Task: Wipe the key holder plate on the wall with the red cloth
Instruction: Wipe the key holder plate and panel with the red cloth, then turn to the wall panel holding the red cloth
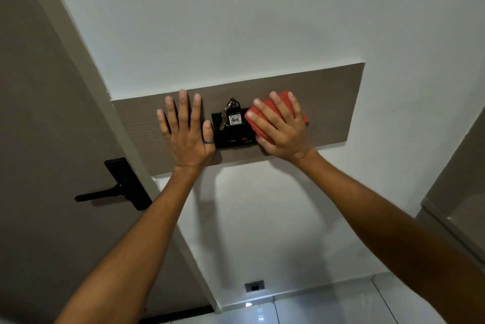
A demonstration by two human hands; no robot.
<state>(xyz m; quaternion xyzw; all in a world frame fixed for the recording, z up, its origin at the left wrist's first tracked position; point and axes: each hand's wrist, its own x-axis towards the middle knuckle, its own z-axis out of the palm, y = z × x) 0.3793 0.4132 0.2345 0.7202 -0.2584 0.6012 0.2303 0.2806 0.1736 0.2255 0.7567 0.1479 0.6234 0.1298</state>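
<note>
A long brown wooden panel (pixel 330 103) hangs on the white wall. At its middle sits a black key holder plate (pixel 236 137) with keys and a tag marked 406 (pixel 234 119) hanging in it. My right hand (pixel 282 127) lies flat with spread fingers over the folded red cloth (pixel 265 116), pressing it against the plate's right edge and the panel. My left hand (pixel 187 132) rests flat on the panel just left of the plate, fingers spread, a ring on the thumb, holding nothing.
A brown door (pixel 39 140) with a black lever handle (pixel 110 190) stands at the left. A small black socket (pixel 254 286) sits low on the wall above the shiny white floor tiles (pixel 328 308). A brown cabinet edge (pixel 456 192) is at the right.
</note>
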